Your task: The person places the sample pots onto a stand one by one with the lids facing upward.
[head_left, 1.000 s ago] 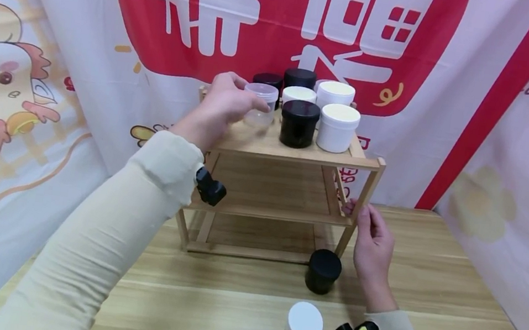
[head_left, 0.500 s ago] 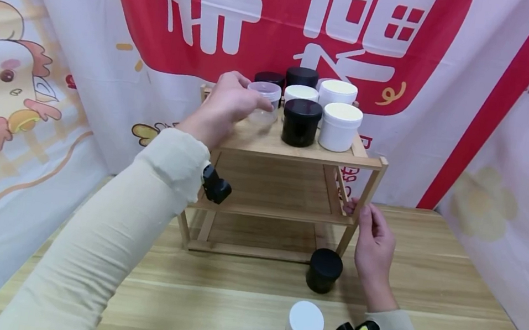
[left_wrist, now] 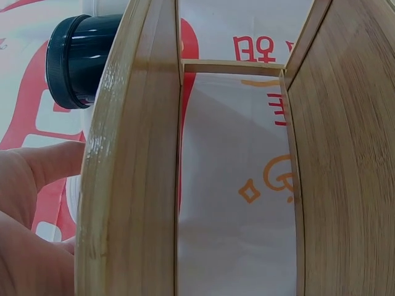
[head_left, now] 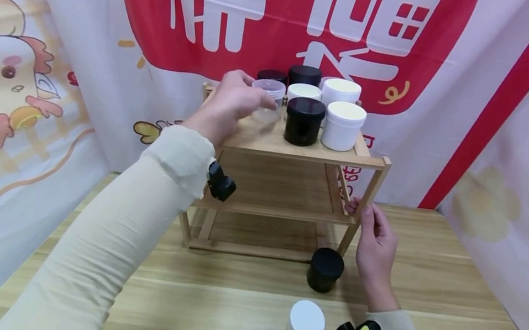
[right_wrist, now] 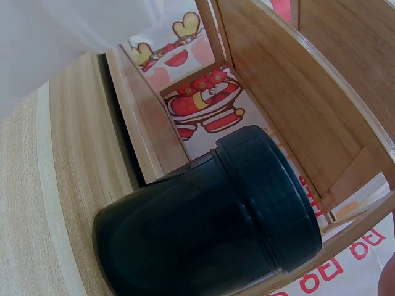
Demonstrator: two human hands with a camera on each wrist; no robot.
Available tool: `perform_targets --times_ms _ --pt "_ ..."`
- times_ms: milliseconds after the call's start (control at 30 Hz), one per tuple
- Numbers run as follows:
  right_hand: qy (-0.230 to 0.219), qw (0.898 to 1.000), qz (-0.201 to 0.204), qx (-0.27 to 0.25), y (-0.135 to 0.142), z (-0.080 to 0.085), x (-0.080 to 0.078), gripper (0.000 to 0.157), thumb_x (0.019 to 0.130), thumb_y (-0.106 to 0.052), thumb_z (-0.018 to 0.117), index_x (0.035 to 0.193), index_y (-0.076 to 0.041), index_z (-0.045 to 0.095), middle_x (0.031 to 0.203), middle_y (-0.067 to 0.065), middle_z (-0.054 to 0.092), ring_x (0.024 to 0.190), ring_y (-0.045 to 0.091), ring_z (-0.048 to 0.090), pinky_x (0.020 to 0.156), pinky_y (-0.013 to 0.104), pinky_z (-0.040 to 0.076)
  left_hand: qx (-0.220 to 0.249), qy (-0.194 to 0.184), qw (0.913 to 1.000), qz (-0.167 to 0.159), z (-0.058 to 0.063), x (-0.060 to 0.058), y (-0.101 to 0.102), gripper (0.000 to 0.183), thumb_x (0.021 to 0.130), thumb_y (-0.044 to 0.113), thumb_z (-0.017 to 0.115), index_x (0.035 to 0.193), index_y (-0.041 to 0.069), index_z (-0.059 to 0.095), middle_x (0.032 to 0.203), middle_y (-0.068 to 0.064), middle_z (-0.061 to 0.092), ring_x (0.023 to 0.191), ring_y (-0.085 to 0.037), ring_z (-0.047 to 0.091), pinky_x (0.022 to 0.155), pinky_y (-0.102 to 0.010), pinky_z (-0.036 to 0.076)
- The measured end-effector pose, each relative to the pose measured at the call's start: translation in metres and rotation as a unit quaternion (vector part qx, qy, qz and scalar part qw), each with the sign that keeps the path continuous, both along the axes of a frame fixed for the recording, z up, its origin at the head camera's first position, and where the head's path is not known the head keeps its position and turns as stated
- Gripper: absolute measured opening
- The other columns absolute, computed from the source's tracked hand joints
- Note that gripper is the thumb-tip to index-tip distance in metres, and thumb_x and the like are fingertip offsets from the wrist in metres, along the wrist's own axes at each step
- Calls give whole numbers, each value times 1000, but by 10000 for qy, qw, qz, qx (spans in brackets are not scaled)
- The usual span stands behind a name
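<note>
My left hand grips a translucent plastic jar at the left of the top shelf on a three-level wooden rack. In the left wrist view the hand is partly hidden behind the shelf edge, with a black jar beyond. My right hand holds the rack's right front leg, thumb in front and fingertips behind. Beside the translucent jar stand a black jar and a white jar, with several black and white jars behind.
On the table, a black lidded jar stands by the rack's right front foot, large in the right wrist view. Nearer the front is a white lidded jar. Printed cloth hangs behind and at both sides.
The head view has shifted slightly, so the scene sits a little further right. Both hands keep their holds, on the translucent jar and on the rack.
</note>
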State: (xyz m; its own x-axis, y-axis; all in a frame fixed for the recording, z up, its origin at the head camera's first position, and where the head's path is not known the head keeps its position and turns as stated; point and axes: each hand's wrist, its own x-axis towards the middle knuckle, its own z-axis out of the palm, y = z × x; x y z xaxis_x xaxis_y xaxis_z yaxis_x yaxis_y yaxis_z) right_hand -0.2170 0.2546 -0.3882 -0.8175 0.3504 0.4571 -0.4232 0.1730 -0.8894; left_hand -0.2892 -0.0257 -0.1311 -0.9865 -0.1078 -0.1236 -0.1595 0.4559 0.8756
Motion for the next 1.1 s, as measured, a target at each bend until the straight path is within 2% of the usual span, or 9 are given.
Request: perform_targets --times_ms 200,400,567,633,733,833,933,1100 --pt "49 10000 5 -16 -1 2 1 42 115 -34 50 133 -3 71 126 1 78 114 5 74 107 14 52 -90 -43 9999 67 1 3 0 66 91 31 85 144 22 47 154 -2 49 142 -20 45 117 -41 49" --pt "-73 10000 13 14 -1 3 3 44 115 -37 49 136 -4 70 127 -4 77 116 5 73 109 15 51 -83 1 10000 49 0 6 -2 68 90 31 86 144 21 46 153 -2 48 142 -20 45 116 -42 50" --pt "-104 9999 -26 28 -2 3 3 44 115 -37 49 136 -5 70 131 3 77 117 4 73 109 15 51 154 106 9998 29 1 10 -6 47 91 25 84 127 14 56 148 -3 53 135 -20 48 111 -38 52" --pt "-141 9999 -52 37 -2 3 4 43 115 -39 49 136 -7 71 133 7 76 117 4 73 109 14 51 189 109 9998 43 1 12 -9 44 91 24 84 124 12 57 147 -3 55 133 -21 50 110 -39 53" --pt "-222 9997 -67 39 -2 3 4 43 115 -40 49 137 -11 71 133 4 75 119 5 72 110 16 51 133 68 9999 72 3 18 -15 54 92 27 84 135 15 54 150 -4 53 136 -22 50 113 -40 52" --pt "-303 9995 -94 37 -2 4 3 42 115 -41 49 138 -14 71 131 -5 76 120 5 71 112 18 51 67 76 9999 56 4 25 -21 68 92 29 83 148 17 46 155 -5 49 141 -23 48 115 -41 51" --pt "-315 9994 -115 21 -3 4 3 42 114 -41 49 138 -14 71 128 -11 75 120 4 71 113 19 51 120 158 9998 33 3 35 -26 72 93 30 84 151 17 44 157 -6 47 142 -26 49 117 -44 50" --pt "-207 9997 -121 -2 -4 3 3 42 115 -39 50 136 -10 71 130 -3 77 118 3 72 110 15 50 331 343 9989 -2 -1 50 -35 71 93 30 83 152 16 45 157 -8 47 141 -28 51 117 -46 50"
